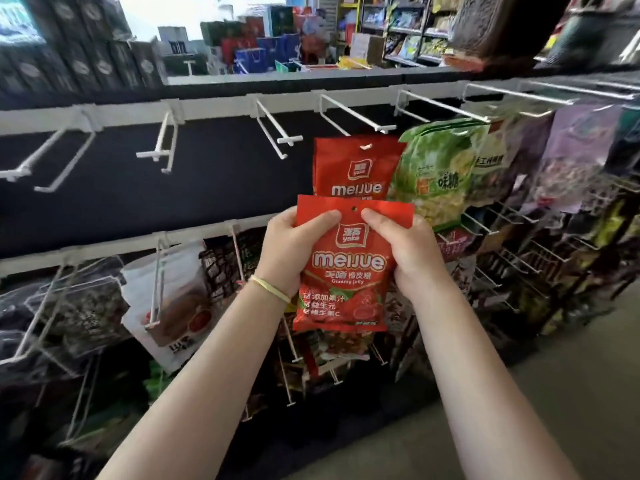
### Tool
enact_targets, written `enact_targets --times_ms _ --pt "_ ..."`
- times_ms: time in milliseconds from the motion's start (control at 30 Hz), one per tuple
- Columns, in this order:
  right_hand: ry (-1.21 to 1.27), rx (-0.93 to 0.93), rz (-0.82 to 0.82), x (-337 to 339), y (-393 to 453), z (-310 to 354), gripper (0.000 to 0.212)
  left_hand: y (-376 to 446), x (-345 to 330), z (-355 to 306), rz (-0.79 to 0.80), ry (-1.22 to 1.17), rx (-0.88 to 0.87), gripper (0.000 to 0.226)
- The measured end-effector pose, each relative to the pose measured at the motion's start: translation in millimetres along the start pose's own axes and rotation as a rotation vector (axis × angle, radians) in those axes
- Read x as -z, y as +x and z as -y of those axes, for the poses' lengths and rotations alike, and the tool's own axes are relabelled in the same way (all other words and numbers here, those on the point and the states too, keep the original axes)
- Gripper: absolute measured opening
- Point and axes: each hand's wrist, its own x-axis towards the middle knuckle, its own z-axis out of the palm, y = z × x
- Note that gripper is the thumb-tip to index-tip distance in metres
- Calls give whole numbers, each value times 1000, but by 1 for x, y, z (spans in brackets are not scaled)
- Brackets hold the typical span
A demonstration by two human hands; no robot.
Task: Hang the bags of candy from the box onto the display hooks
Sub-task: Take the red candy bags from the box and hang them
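on the far left the upper rail (48,114) carries bare white hooks (162,143) jutting toward me over a dark back panel (173,188), so there is open room all along that stretch. below it a lower rail holds a pale snack pouch (166,299) and dark packets, crowded close together.

my left hand (291,247) grips the left side of the red candy bag (341,268), with a yellow band (272,289) round the wrist. the thumb lies across the front near the top edge and the other fingers (277,225) curl behind it. the bag stands upright, long axis vertical, its printed front facing me and its small hang hole (354,209) at the top, between my two thumbs. my right hand (405,244) grips the right side the same way, thumb on the front just beside the hole, the fingers wrapped round the back edge.

the bag sits below and in front of a matching red bag (356,168) already hung on a hook, and its top edge overlaps that bag's lower part. the loaded hook (353,114) stands above my bag, with an empty hook (273,124) just left of it.

right of that hangs a green bag (436,168), touching the hung red one, and then purple and dark packets (568,157) packed tight toward the right edge. grey floor (536,393) shows under my right forearm.
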Motion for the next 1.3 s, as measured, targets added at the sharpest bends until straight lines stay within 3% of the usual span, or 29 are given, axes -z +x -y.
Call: enact_targets --times_ms 300,533,800,1100,1200,1300 --pt "7 110 -79 8 68 24 6 68 -36 -4 -52 -39 -101 20" --pt "-10 104 19 15 106 35 18 88 -54 -7 -180 -38 -172 25" --pt "-80 109 117 23 127 30 9 92 -67 3 -343 -2 -197 24" --pt "-201 163 175 42 126 9 17 79 -55 24 -473 191 -206 15" --pt "-246 244 57 43 119 4 26 70 -49 33 -537 299 -220 4" --pt "-262 320 -180 43 103 3 36 56 -37 37 -632 462 -247 18"
